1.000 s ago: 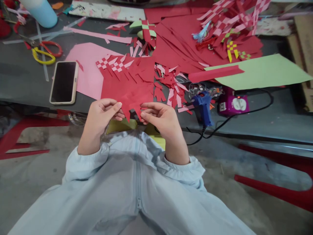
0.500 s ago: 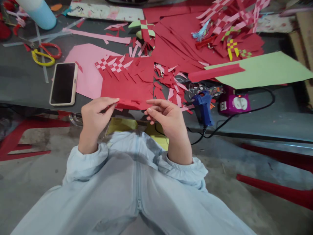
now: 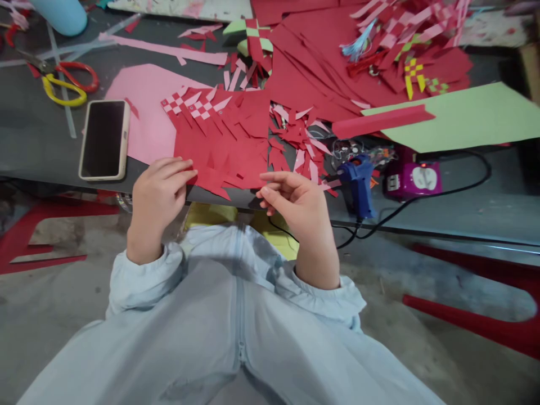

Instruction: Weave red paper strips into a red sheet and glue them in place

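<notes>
My left hand [image 3: 160,188] is at the front left corner of a red paper sheet [image 3: 248,149], its fingers stretched out and nothing visible in them. Several cut red paper pieces [image 3: 213,183] lie just right of its fingertips, one sticking over the table edge. On the sheet rest woven pink-and-red checkered paper pieces [image 3: 202,109] with loose pointed ends. My right hand [image 3: 297,202] hovers by the sheet's front right corner. Its index finger extends apart from the thumb, the other fingers are loosely curled, and I see nothing held.
A phone [image 3: 104,140] lies left on pink paper [image 3: 143,84], with scissors [image 3: 67,84] behind it. A blue glue gun [image 3: 358,185] and a purple power socket [image 3: 413,179] with a black cable are at right. Paper scraps [image 3: 299,135] and green paper [image 3: 464,121] lie behind.
My left hand has opened from a pinch at the red paper strip and drawn slightly left. The red pieces now lie scattered at the sheet's front edge. My right hand keeps nearly the same pose.
</notes>
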Motion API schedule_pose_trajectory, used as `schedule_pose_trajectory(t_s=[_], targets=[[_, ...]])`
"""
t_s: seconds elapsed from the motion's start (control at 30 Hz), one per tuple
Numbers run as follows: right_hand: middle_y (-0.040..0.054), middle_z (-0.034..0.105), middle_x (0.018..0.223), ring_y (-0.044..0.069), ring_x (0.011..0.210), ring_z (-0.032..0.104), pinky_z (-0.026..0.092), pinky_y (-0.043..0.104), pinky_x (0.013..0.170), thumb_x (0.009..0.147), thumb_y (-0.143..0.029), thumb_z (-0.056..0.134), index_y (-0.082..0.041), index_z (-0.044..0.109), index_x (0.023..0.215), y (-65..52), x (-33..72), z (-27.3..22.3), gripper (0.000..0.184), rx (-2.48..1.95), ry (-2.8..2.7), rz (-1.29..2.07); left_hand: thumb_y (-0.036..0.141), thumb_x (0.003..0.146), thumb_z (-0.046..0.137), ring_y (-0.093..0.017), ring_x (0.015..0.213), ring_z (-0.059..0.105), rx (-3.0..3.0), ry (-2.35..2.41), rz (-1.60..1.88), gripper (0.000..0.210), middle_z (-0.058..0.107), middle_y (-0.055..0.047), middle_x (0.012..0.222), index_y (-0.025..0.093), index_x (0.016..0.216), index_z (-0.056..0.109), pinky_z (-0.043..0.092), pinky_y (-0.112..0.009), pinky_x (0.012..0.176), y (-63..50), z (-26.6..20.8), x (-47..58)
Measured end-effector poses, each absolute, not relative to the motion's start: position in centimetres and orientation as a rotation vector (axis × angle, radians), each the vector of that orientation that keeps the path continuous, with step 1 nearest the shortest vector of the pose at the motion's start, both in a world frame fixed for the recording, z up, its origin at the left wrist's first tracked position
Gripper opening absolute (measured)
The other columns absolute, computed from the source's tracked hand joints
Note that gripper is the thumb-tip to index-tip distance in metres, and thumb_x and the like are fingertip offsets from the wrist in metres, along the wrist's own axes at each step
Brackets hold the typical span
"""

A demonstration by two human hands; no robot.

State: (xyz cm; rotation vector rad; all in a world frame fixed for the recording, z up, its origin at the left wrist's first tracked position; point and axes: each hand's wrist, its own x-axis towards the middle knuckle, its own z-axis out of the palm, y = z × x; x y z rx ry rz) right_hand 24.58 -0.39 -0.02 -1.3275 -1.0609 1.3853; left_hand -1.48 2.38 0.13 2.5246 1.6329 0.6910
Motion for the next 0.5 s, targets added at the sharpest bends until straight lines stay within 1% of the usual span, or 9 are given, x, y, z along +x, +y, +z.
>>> schedule_pose_trajectory(t_s=[0.13,0.2,0.27,0.33,0.4,0.5], targets=[[0.0011,0.073,0.079,0.012,0.061,0.065,0.051,0.024,0.050,0.080,-0.028,0.071,-0.020,0.073,0.102,-1.0,24.6,-0.1,0.023,-1.452,-1.168,1.259,0.017,0.093,0.050,-0.025,0.117,0.069,2.513,1.609,0.735,0.032,0.078,-0.004,0.117,0.024,0.108,0.078,0.055,-0.044,0.103,2.1,0.5,-1.7],[0.0015,0.075,0.083,0.012,0.059,0.063,0.053,0.027,0.054,0.084,-0.028,0.068,-0.022,0.073,0.104,-1.2,24.5,-0.2,0.022,-1.510,-1.271,1.170,0.017,0.093,0.050,-0.025,0.117,0.069,2.498,1.588,0.730,0.033,0.078,-0.003,0.117,0.026,0.110,0.078,0.055,-0.045,0.103,2.0,0.7,-1.6],[0.0026,0.078,0.092,0.013,0.061,0.065,0.056,0.030,0.061,0.086,-0.027,0.066,-0.023,0.074,0.107,-1.3,24.3,-0.1,0.023,-1.549,-1.399,1.068,0.016,0.093,0.050,-0.025,0.117,0.069,2.489,1.559,0.714,0.035,0.078,-0.001,0.117,0.027,0.111,0.077,0.055,-0.046,0.104,1.8,1.0,-1.5],[0.0038,0.080,0.101,0.016,0.072,0.071,0.059,0.033,0.071,0.088,-0.023,0.063,-0.023,0.074,0.108,-1.3,23.9,0.0,0.023,-1.563,-1.539,0.978,0.015,0.093,0.049,-0.025,0.117,0.069,2.504,1.482,0.699,0.036,0.078,-0.001,0.116,0.027,0.112,0.077,0.056,-0.045,0.103,1.7,1.1,-1.2],[0.0043,0.080,0.109,0.020,0.089,0.075,0.060,0.035,0.082,0.090,-0.019,0.060,-0.024,0.075,0.107,-1.2,23.4,0.2,0.023,-1.543,-1.673,0.902,0.014,0.092,0.049,-0.025,0.117,0.069,2.536,1.377,0.665,0.036,0.078,-0.002,0.116,0.025,0.113,0.077,0.056,-0.045,0.103,1.6,1.0,-0.9],[0.0037,0.078,0.119,0.023,0.107,0.075,0.060,0.037,0.090,0.092,-0.016,0.056,-0.025,0.074,0.103,-1.2,22.8,0.3,0.023,-1.481,-1.820,0.830,0.015,0.092,0.050,-0.025,0.118,0.068,2.573,1.280,0.583,0.036,0.078,-0.004,0.116,0.024,0.115,0.076,0.056,-0.045,0.103,1.6,0.7,-0.6]])
